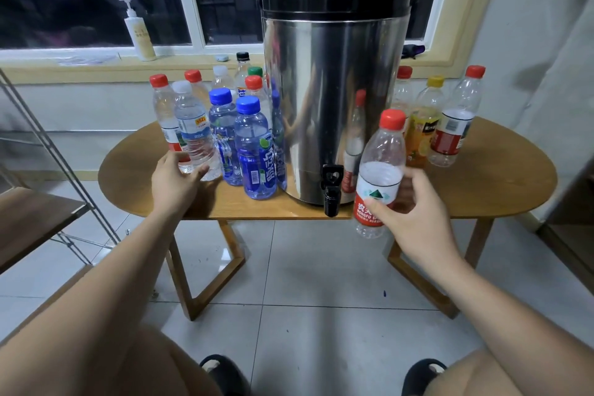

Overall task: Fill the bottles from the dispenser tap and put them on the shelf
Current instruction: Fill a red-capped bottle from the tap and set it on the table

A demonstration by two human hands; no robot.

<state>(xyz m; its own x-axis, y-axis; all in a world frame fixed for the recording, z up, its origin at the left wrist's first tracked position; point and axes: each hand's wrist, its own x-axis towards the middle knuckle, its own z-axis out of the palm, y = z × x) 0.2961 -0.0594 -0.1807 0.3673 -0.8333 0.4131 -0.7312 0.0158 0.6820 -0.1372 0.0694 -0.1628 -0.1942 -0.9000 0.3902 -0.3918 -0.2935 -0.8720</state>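
Note:
A steel dispenser [331, 100] with a black lid stands on the wooden table [495, 183], its black tap [331, 190] at the front edge. My right hand [414, 219] grips an empty red-capped bottle [381, 164] just right of the tap, held upright with the cap on. My left hand [175, 182] rests on the table with its fingers around the base of a filled white-capped bottle [193, 132]. Several filled bottles, two of them blue [255, 151], stand left of the dispenser. Empty bottles [456, 119] stand on its right.
A metal-framed shelf [41, 202] with a wooden board stands at the left, beside the table. A pump bottle [139, 32] sits on the windowsill behind. Tiled floor lies below the table, with my knees and black slippers at the bottom.

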